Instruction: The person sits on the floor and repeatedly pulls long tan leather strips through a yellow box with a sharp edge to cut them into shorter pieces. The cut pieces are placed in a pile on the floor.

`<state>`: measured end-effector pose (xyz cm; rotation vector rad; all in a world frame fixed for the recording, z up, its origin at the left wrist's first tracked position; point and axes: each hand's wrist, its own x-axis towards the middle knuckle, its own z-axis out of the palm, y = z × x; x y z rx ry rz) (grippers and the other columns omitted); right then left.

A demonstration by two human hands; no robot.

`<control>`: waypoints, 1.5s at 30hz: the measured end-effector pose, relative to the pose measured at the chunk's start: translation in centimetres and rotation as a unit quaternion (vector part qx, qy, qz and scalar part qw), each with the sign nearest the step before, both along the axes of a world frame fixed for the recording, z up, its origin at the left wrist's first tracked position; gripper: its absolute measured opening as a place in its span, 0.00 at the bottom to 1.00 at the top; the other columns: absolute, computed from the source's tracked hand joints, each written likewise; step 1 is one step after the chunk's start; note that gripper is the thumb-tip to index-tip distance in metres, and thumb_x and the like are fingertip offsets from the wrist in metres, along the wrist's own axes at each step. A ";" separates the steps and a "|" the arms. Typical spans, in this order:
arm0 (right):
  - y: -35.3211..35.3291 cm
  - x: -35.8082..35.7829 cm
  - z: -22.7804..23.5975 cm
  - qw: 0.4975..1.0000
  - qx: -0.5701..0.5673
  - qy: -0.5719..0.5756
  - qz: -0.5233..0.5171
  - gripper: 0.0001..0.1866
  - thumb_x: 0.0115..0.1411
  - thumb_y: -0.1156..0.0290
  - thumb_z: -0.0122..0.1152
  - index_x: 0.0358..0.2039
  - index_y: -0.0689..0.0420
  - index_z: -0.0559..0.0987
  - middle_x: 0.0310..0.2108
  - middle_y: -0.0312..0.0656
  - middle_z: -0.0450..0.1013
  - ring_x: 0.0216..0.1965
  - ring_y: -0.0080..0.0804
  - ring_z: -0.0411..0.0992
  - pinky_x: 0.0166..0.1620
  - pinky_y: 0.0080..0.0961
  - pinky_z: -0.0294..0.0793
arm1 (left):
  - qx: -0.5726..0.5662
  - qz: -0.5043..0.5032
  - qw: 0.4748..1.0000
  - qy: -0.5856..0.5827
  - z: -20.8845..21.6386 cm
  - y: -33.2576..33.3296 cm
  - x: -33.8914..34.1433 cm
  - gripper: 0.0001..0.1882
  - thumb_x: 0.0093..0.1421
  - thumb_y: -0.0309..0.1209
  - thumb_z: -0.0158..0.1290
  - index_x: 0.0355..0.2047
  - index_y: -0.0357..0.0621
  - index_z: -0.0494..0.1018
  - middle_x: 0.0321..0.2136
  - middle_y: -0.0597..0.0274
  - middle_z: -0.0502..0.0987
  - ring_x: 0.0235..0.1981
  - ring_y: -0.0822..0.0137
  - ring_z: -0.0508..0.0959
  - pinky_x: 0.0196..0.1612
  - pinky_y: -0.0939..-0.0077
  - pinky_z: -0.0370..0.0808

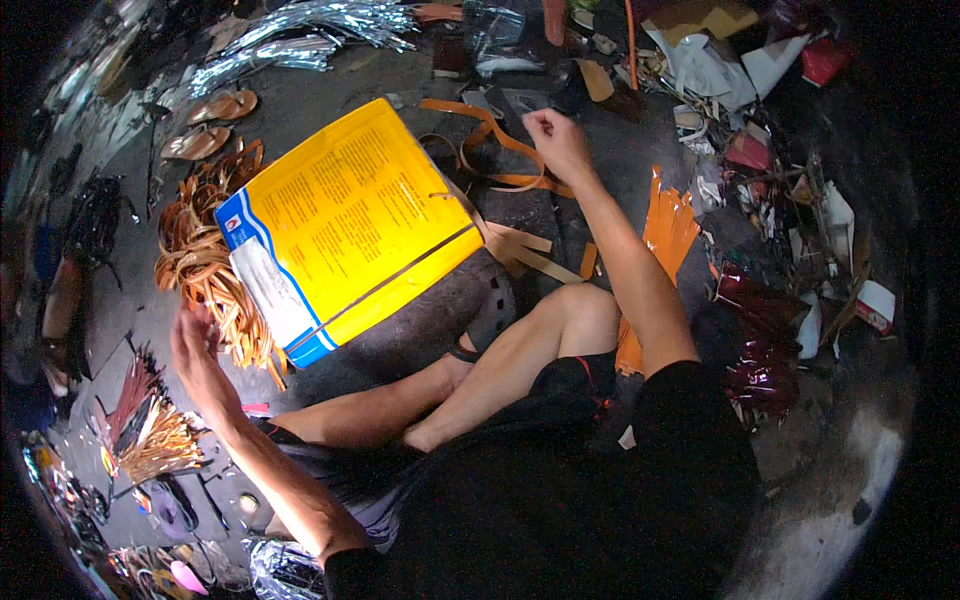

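Note:
Across my crossed legs sits a boxy yellow metal can (370, 215) with a blue-and-white edge, a dark slit running along its upper face. My right hand (558, 142) is raised beyond the can, fingers curled closed; whatever they hold is hidden. Just below that hand loops an orange strap (495, 135), and pale tan strips (525, 250) stick out past the can's right corner. At the can's left side, my left hand (193, 335) is beside a heap of glossy brown straps (210, 260), its fingers loosely bent and apart.
Orange strips (668, 225) lie right of my right forearm, with dark red shiny strips (760, 345) farther right. Scraps (790, 190) litter the right side. Silvery strips (305, 35) and brown sandals (212, 125) are at the far left; tan strip bundles (165, 440) lie near left.

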<state>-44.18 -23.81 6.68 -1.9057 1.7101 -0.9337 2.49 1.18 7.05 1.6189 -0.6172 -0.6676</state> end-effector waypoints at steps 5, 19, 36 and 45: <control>-4.0 -6.4 -10.7 0.930 0.259 0.228 -0.130 0.24 0.47 0.58 0.65 0.39 0.63 0.76 0.36 0.57 0.75 0.38 0.52 0.75 0.42 0.42 0.74 | -0.034 -0.024 0.998 0.040 -3.3 2.0 -1.9 0.21 0.65 0.36 0.49 0.54 0.38 0.68 0.39 0.61 0.76 0.41 0.72 0.74 0.46 0.76 0.71; 11.0 12.5 19.1 0.863 0.186 0.061 0.465 0.11 0.59 0.66 0.58 0.33 0.62 0.78 0.28 0.41 0.77 0.32 0.27 0.75 0.37 0.25 0.73 | -0.200 -0.246 0.935 -0.158 10.0 -2.6 -13.7 0.17 0.62 0.34 0.51 0.48 0.38 0.70 0.41 0.59 0.75 0.43 0.72 0.74 0.48 0.76 0.69; 7.5 7.4 13.1 0.945 0.114 0.045 0.305 0.09 0.54 0.68 0.63 0.29 0.62 0.81 0.24 0.38 0.77 0.26 0.22 0.73 0.32 0.22 0.72 | 0.111 -0.318 0.941 0.014 5.2 2.0 -2.7 0.09 0.59 0.32 0.56 0.33 0.38 0.74 0.24 0.70 0.74 0.26 0.80 0.70 0.29 0.84 0.67; 5.7 11.1 9.4 0.911 -0.252 0.214 0.247 0.07 0.51 0.71 0.63 0.28 0.60 0.79 0.31 0.42 0.71 0.35 0.42 0.70 0.39 0.35 0.68 | -0.015 -0.097 0.995 0.000 2.4 -0.3 -5.6 0.10 0.57 0.27 0.59 0.36 0.36 0.72 0.25 0.68 0.75 0.26 0.79 0.71 0.29 0.85 0.68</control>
